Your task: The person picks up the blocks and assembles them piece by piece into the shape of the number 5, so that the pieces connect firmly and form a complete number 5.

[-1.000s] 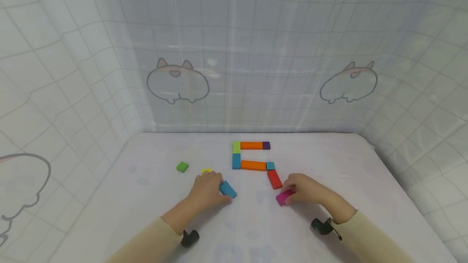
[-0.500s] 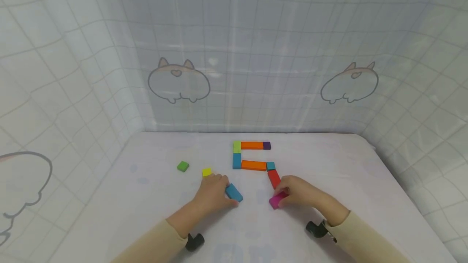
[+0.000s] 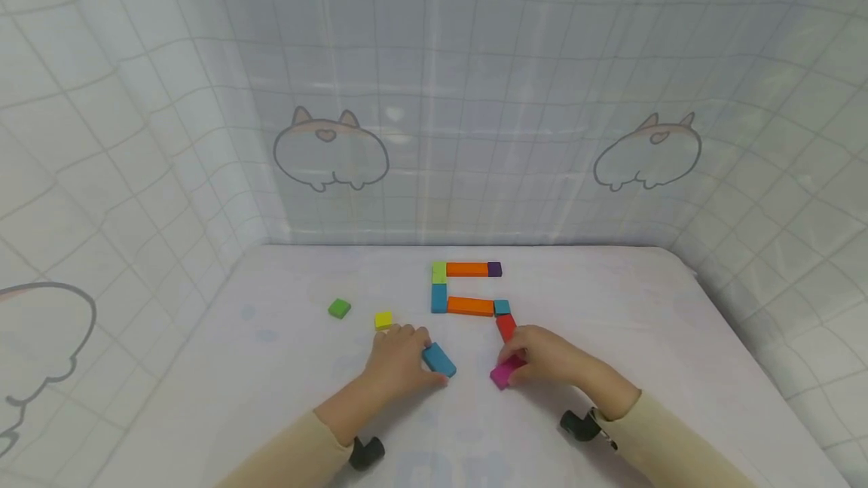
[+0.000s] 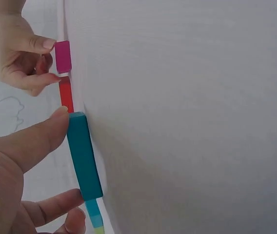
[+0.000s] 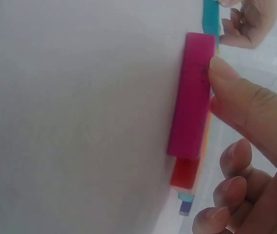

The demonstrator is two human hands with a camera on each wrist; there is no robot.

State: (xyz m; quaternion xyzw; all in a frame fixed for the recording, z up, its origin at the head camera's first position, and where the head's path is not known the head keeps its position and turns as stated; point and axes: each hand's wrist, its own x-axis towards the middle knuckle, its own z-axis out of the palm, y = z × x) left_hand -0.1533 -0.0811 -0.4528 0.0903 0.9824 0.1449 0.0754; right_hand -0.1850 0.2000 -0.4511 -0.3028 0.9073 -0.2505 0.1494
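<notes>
My left hand (image 3: 401, 360) pinches a blue rectangular block (image 3: 439, 361) by its ends, thumb at one and a finger at the other, as the left wrist view shows (image 4: 85, 156). My right hand (image 3: 545, 356) grips a magenta block (image 3: 502, 375); in the right wrist view the thumb lies along the side of this magenta block (image 5: 193, 95). Just behind the right fingers is a red block (image 3: 505, 326), partly hidden by them. It slants down from a small teal block (image 3: 502, 308), which adjoins an orange block (image 3: 470, 306).
Further back, another blue block (image 3: 439, 298), a lime block (image 3: 439, 272), a second orange block (image 3: 466, 269) and a purple block (image 3: 495, 269) continue the line. Left of it lie a yellow block (image 3: 383, 320) and a green block (image 3: 340, 309). A printed curtain (image 3: 475, 96) encloses the white table (image 3: 271, 398).
My left hand has shifted right with the blue block, uncovering the yellow one. My right hand has moved left and slightly nearer with the magenta block, now covering part of the red block.
</notes>
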